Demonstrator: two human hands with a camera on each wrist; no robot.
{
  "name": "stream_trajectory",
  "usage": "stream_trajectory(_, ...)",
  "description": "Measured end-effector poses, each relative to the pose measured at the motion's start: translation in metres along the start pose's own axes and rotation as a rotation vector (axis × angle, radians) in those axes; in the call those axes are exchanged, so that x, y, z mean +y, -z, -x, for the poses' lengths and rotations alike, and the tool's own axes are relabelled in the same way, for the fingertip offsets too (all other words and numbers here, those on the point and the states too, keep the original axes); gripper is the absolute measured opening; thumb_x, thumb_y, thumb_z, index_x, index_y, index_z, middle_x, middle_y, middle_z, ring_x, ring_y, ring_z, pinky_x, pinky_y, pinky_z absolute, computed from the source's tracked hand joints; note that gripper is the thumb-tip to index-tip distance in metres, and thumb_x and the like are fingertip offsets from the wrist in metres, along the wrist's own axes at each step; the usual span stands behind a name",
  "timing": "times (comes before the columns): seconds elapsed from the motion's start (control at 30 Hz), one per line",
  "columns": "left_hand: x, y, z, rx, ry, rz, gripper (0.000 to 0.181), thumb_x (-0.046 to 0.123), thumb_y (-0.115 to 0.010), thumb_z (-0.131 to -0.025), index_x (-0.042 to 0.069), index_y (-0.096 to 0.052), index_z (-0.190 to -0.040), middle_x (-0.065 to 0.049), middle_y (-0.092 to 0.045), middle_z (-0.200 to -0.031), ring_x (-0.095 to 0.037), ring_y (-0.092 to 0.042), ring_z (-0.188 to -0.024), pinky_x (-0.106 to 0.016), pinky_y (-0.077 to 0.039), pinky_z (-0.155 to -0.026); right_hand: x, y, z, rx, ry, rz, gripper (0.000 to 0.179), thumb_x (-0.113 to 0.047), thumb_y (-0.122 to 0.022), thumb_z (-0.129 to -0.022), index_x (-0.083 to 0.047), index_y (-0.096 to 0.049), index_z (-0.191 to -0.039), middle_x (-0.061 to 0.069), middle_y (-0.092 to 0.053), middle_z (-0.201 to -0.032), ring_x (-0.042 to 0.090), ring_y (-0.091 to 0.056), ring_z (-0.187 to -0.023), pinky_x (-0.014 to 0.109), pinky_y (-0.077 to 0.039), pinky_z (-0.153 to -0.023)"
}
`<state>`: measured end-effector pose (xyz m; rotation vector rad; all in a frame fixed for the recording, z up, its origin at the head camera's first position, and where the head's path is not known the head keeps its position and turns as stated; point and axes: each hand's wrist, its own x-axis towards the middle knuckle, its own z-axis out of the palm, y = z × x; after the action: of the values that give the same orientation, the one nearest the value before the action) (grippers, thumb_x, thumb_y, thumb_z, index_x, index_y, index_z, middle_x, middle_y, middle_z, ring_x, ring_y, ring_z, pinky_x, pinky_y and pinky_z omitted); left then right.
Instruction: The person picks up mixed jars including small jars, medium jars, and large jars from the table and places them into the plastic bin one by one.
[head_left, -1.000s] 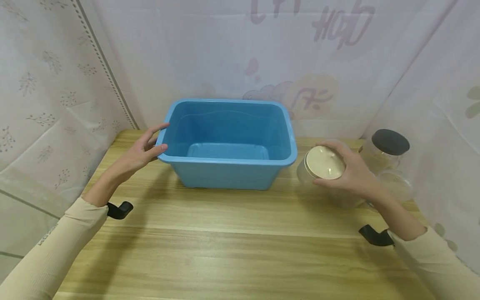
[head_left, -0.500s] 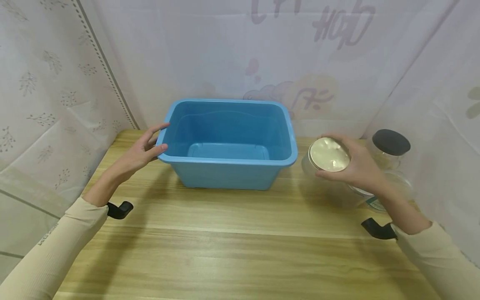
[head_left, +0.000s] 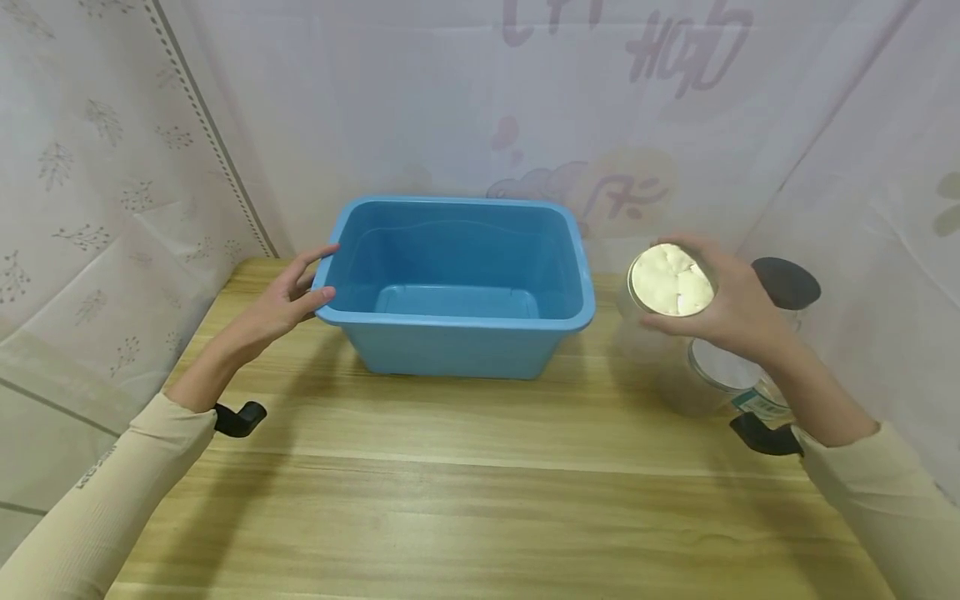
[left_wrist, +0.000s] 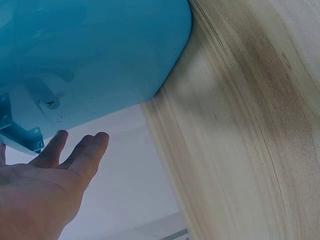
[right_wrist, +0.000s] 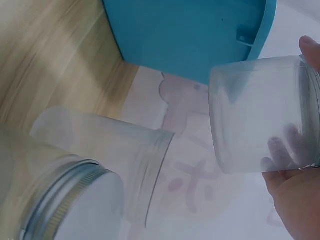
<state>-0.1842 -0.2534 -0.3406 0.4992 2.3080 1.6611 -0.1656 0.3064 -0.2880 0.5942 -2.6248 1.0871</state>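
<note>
My left hand rests on the left rim of a blue plastic tub. Its thumb and index finger lie over the rim; in the left wrist view the other fingers stretch out straight along the outside. With my right hand I grip a clear jar around its pale gold lid, right of the tub. The jar is held up and a little tilted, its body see-through. Close below my right hand stands another clear jar with a whitish metal-rimmed lid.
A black-lidded jar and a clear jar with a green label stand at the right, partly behind my arm. The right wrist view shows a clear container beside the metal-rimmed lid. A patterned curtain hangs behind the wooden table.
My right hand has raised the gold-lidded jar and shifted it slightly right and away from me. More of the whitish-lidded jar shows beneath. The left hand and tub stay put.
</note>
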Motion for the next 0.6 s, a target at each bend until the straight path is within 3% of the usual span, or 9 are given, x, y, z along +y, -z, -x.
stream_trajectory(0.2, -0.001, 0.0, 0.0, 0.0, 0.006, -0.014, 0.069, 0.025, -0.052, -0.107, 0.031, -0.015, -0.164, -0.021, -0.019, -0.163, -0.039, -0.026, -0.146, -0.063, -0.026, -0.111, -0.002, 0.001, -0.002, 0.0, -0.006, 0.013, 0.095, -0.009, -0.099, -0.062, -0.024, -0.056, -0.145, -0.002, -0.056, -0.135, 0.015, -0.049, -0.112, 0.023, -0.039, -0.086)
stream_trajectory(0.43, 0.0, 0.001, 0.001, 0.005, 0.008, -0.03, 0.069, 0.026, -0.053, -0.107, 0.031, -0.015, -0.164, -0.019, -0.016, -0.164, -0.037, -0.022, -0.148, -0.063, -0.027, -0.11, -0.004, 0.003, -0.007, 0.005, 0.075, 0.057, 0.104, -0.003, -0.1, -0.057, -0.023, -0.054, -0.147, -0.001, -0.055, -0.136, 0.012, -0.051, -0.111, 0.02, -0.04, -0.087)
stream_trajectory(0.6, 0.001, 0.001, 0.0, 0.006, 0.01, -0.036, 0.068, 0.027, -0.053, -0.107, 0.032, -0.015, -0.164, -0.019, -0.016, -0.164, -0.038, -0.023, -0.147, -0.063, -0.028, -0.11, -0.016, 0.004, -0.01, 0.01, 0.085, 0.079, 0.106, 0.001, -0.099, -0.057, -0.021, -0.052, -0.149, 0.0, -0.054, -0.138, 0.009, -0.051, -0.111, 0.018, -0.04, -0.086)
